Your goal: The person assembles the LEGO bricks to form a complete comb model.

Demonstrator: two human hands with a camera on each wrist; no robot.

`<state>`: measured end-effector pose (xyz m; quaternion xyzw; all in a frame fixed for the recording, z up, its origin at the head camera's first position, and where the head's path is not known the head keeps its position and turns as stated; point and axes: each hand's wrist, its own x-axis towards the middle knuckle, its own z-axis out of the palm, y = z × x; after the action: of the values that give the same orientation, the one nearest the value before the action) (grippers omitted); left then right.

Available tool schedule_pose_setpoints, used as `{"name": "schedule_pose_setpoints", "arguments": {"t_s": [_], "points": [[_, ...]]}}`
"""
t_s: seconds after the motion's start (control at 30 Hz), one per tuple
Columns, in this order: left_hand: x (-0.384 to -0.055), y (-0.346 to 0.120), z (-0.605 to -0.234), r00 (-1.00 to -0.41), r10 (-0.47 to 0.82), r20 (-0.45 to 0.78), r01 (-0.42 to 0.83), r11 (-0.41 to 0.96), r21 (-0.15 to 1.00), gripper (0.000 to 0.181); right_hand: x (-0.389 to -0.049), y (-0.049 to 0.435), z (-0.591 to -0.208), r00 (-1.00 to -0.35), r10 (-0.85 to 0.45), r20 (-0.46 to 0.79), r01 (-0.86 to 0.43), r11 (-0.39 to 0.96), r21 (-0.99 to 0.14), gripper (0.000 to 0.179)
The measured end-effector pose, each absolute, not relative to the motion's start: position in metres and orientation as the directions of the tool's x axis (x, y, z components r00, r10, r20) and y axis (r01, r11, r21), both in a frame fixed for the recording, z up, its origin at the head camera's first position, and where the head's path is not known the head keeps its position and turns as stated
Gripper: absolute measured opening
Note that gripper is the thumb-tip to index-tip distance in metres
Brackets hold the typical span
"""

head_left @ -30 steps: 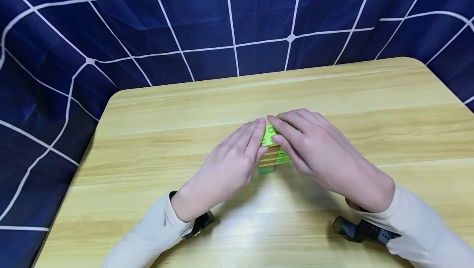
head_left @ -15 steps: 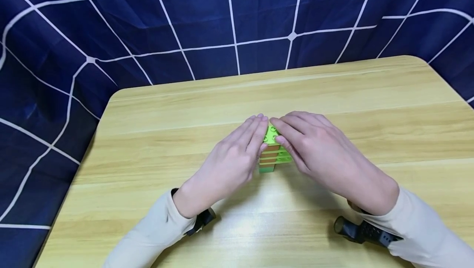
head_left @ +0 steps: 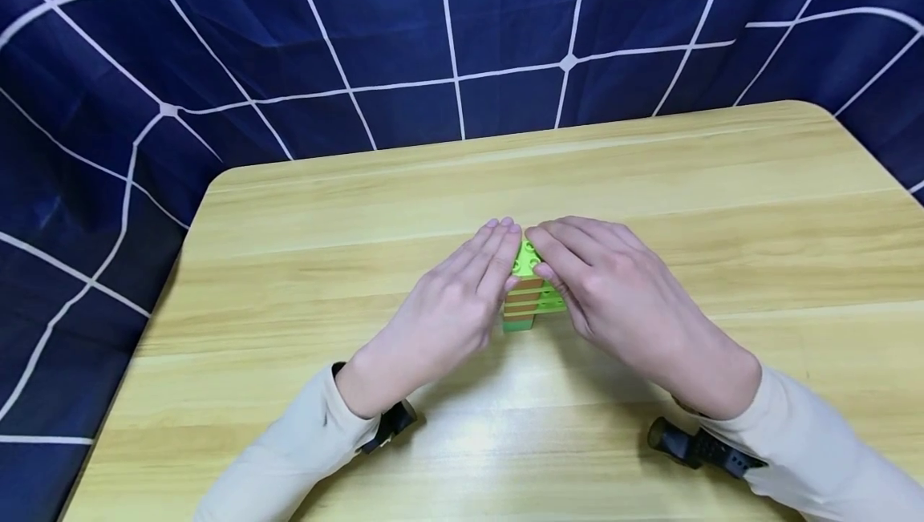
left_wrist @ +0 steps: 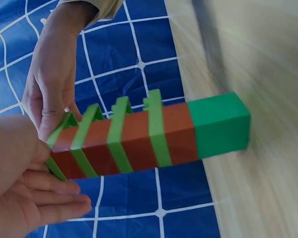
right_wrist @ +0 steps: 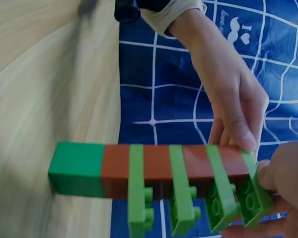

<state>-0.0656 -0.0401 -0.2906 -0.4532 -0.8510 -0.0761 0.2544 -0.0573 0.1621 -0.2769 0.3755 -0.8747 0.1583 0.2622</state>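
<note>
A tower of toy building bricks (left_wrist: 178,130) stands upright on the table. Its base is a dark green brick (right_wrist: 79,166); above it, brown bricks (right_wrist: 116,162) alternate with lime green studded plates (right_wrist: 136,191), which jut out toward the right side. My left hand (head_left: 451,297) reaches the top from the left, thumb on the near side, long fingers stretched toward the far side. From the right, my right hand (head_left: 628,297) grips the jutting end of the top lime plate (head_left: 526,260) between thumb and fingers. Both hands partly cover this top plate.
The wood-grain table (head_left: 325,225) has rounded far corners. Behind it and at the left hangs a dark blue curtain (head_left: 390,17) with white lines. Black wrist cameras (head_left: 390,424) are strapped below both beige sleeves (head_left: 296,434).
The head view has tilted slightly. Both hands stay at the top of the brick tower with only tiny finger shifts, and the tower keeps its place.
</note>
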Motion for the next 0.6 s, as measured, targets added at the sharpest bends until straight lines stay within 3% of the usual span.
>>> {"name": "schedule_pose_setpoints", "arguments": {"t_s": [0.37,0.47,0.6], "points": [[-0.067,-0.042,-0.292,-0.462,0.718,0.521,0.812,0.578,-0.076,0.04,-0.063,0.162,-0.281,-0.551,-0.579,0.601,-0.766,0.637,-0.089,0.052],[-0.07,-0.041,-0.296,-0.469,0.692,0.549,0.825,0.565,-0.006,0.04,-0.064,0.162,-0.282,-0.513,-0.588,0.626,-0.792,0.605,-0.081,0.049],[-0.078,-0.04,-0.302,-0.522,0.634,0.571,0.825,0.545,0.148,0.045,-0.065,0.163,-0.285,-0.447,-0.594,0.669,-0.821,0.57,-0.042,0.044]]}}
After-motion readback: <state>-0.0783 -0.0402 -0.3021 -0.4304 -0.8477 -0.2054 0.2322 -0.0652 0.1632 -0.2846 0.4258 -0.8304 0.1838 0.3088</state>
